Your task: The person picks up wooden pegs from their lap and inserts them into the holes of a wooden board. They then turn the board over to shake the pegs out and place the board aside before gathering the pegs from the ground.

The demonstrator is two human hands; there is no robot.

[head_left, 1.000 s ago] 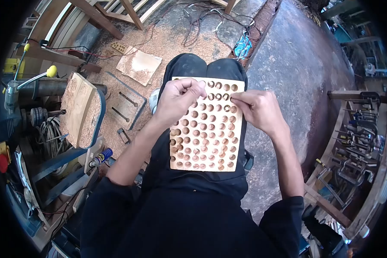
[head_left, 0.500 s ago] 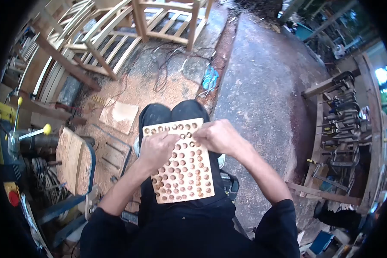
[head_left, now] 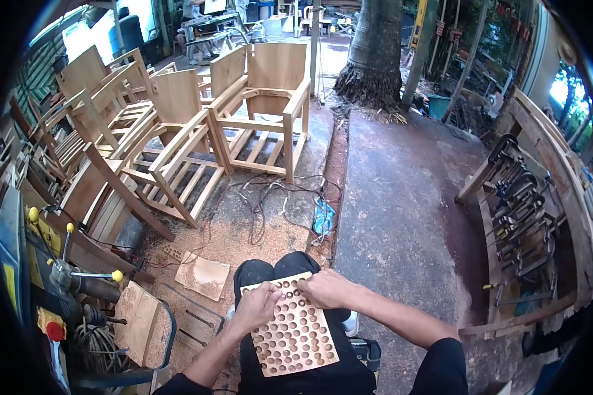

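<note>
A pale wooden board (head_left: 295, 326) with rows of round dimple-like holes lies tilted across my lap. My left hand (head_left: 259, 307) is over its upper left part, fingers bent and pinched close to the holes. At the upper right edge, my right hand (head_left: 324, 288) has its fingers curled down onto the board. Whatever either hand has between its fingers is too small or hidden to make out. The lower rows of holes are uncovered, while the hands hide some of the upper ones.
Unfinished wooden chairs (head_left: 263, 118) stand ahead to the left. Cables (head_left: 260, 210) and a blue plastic bag (head_left: 323, 217) lie on the floor. A machine with yellow-knobbed levers (head_left: 92, 275) is at left, beside a sawdust-covered board (head_left: 138, 322). Clamps (head_left: 520, 210) hang on a rack at right.
My view has tilted up, so the board and hands sit lower and the chairs, tree trunk and far workshop show more. Both hands stay near the board's upper end.
</note>
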